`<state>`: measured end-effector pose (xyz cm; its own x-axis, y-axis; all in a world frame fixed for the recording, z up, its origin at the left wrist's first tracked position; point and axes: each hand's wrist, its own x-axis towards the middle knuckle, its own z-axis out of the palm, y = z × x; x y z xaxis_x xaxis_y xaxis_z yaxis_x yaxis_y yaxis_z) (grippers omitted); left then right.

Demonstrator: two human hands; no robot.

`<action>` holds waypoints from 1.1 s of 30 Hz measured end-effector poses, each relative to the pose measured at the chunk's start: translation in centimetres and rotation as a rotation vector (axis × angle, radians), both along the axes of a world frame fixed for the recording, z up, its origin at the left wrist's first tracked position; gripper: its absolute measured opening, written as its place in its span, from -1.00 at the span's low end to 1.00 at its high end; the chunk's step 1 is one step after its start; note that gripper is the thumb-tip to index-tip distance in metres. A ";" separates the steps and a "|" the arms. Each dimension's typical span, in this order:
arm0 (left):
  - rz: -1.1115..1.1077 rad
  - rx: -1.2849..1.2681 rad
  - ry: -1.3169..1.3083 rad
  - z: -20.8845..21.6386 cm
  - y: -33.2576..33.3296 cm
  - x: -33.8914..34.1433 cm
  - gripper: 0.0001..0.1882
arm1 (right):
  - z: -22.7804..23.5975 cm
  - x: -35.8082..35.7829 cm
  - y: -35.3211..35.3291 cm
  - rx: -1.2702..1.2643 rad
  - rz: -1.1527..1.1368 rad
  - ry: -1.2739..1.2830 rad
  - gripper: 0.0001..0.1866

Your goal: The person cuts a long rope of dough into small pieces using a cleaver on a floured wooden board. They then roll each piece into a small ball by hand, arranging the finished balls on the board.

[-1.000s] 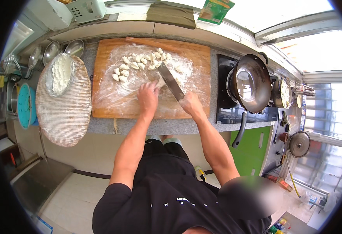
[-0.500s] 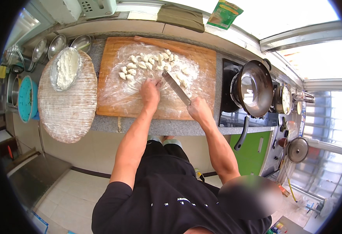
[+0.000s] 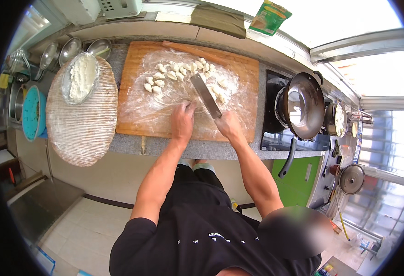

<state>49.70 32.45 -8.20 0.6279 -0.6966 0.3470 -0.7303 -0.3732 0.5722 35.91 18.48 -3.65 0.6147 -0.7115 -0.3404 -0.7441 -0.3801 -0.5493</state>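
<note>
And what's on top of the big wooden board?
Small dough pieces, white flour and a long wooden stick. Whatever lies directly under the cleaver, left hand and right hand is hidden.

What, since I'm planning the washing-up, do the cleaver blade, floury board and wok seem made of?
Cleaver blade: metal, likely steel, going by its smooth grey face with a dull sheen.
Board: almost certainly wood, apparently matte, from its warm brown colour.
Wok: dark metal, judging by its glossy, light-reflecting inside; bare iron or coated, I can't tell.
</note>
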 end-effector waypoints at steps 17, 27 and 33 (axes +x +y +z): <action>0.020 -0.110 0.117 -1.7 1.1 0.0 -0.74 | 2.9 -1.6 2.2 0.042 0.122 0.237 -0.73; 0.195 -0.022 0.258 -0.3 1.6 1.1 -0.73 | -0.4 3.2 2.1 0.015 0.023 -0.042 -0.74; 0.325 -0.018 0.313 -1.1 0.5 3.6 -0.83 | 3.3 1.7 2.5 0.000 0.080 0.026 -0.75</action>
<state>53.35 32.97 -9.34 0.8896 -0.4417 0.1158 -0.3677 -0.5425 0.7553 37.65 20.94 -0.36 0.6607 -0.6602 -0.3572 -0.7252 -0.4388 -0.5305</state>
